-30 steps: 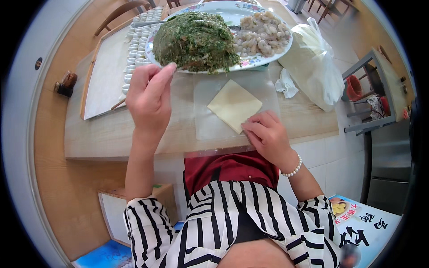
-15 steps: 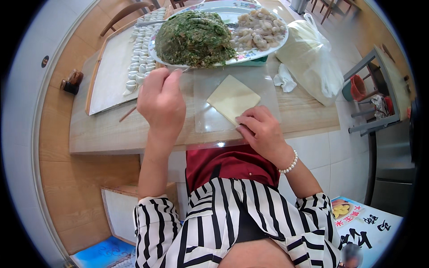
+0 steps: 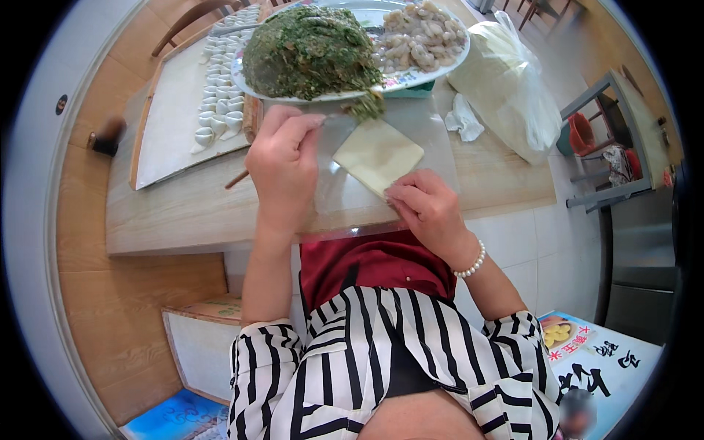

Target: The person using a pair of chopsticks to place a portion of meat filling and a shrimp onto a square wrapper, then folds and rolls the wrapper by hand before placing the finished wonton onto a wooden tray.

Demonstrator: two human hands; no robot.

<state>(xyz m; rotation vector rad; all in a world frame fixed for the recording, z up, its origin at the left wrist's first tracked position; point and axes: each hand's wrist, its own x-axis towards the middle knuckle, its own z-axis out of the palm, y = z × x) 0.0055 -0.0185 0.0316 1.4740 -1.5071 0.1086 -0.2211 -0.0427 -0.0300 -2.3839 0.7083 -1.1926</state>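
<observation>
Gripping a utensil (image 3: 345,117), the left hand (image 3: 282,165) hovers over the wooden table (image 3: 183,213); right hand (image 3: 425,209) fingertips pin the wrapper (image 3: 376,154).

Matt wooden table (image 3: 183,213); smooth pale dough wrapper (image 3: 378,154); glossy plastic bag (image 3: 506,88)

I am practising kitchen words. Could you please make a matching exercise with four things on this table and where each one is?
Things:
1. green filling
2. square wrapper
3. folded dumplings
4. white plastic bag

Places:
A. on the board at the left
B. heaped on the plate
C. at the table's right end
D. under the right hand's fingertips

Pairs: 1-B, 2-D, 3-A, 4-C
</observation>
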